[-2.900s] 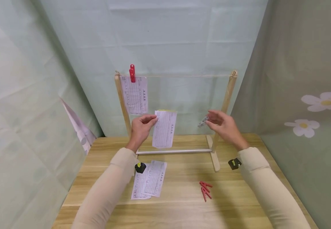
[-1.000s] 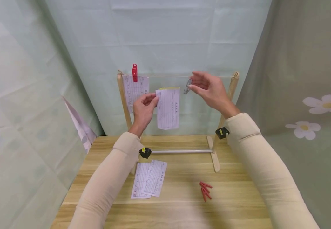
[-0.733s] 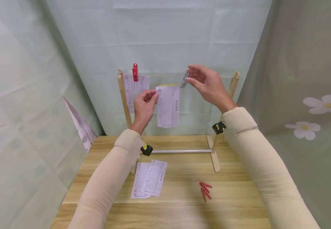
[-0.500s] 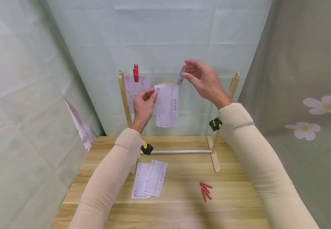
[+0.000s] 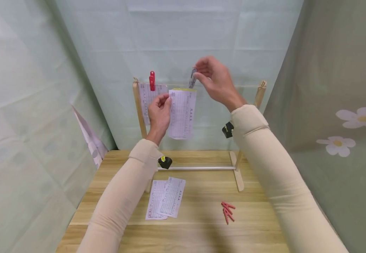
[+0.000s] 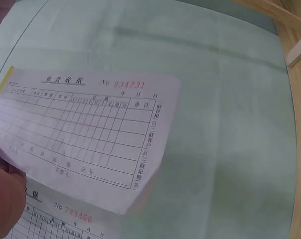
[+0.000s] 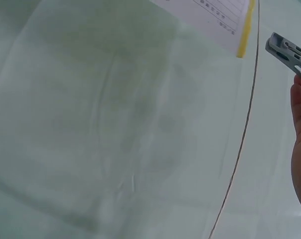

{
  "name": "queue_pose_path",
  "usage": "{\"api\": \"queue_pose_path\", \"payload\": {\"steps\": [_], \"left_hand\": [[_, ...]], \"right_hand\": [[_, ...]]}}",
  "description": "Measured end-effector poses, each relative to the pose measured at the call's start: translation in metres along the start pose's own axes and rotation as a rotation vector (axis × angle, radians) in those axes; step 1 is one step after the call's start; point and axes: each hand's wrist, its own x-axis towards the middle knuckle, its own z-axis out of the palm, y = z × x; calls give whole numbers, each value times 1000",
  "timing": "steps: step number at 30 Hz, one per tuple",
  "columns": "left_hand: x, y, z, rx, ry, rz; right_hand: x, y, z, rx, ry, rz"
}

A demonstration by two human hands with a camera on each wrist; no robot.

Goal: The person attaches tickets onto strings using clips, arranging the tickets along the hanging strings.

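My left hand (image 5: 159, 114) pinches the left edge of a printed receipt slip (image 5: 182, 114), upright with its yellow top edge just under the string (image 5: 227, 85). Close up in the left wrist view, the receipt slip (image 6: 85, 129) shows a table grid and a red number. My right hand (image 5: 214, 79) pinches a grey clothespin (image 5: 193, 78) above the slip's top edge. In the right wrist view the grey clothespin (image 7: 290, 52) lies across the string from the slip's yellow edge, apart from it. A red clothespin (image 5: 152, 81) holds another slip (image 5: 144, 102) on the string at the left.
The string runs between two wooden posts (image 5: 260, 93) joined low down by a white rod (image 5: 202, 168). Two overlapping slips (image 5: 171, 196) lie on the wooden table (image 5: 195, 232), with red clothespins (image 5: 228, 212) to their right. Cloth curtains surround the table.
Both hands have risen to the string. The right hand has brought the grey clothespin up and left, over the slip's top edge; the left hand has lifted the slip.
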Motion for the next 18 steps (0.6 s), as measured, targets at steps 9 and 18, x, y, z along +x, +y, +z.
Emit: {"api": "queue_pose_path", "payload": {"steps": [9,18], "left_hand": [[1,5,5,-39,39,-31],[0,4,5,-35,42,-9]], "right_hand": [[8,-6,8,-96,-19,-60],[15,-9,19,-140,-55,-66]]}}
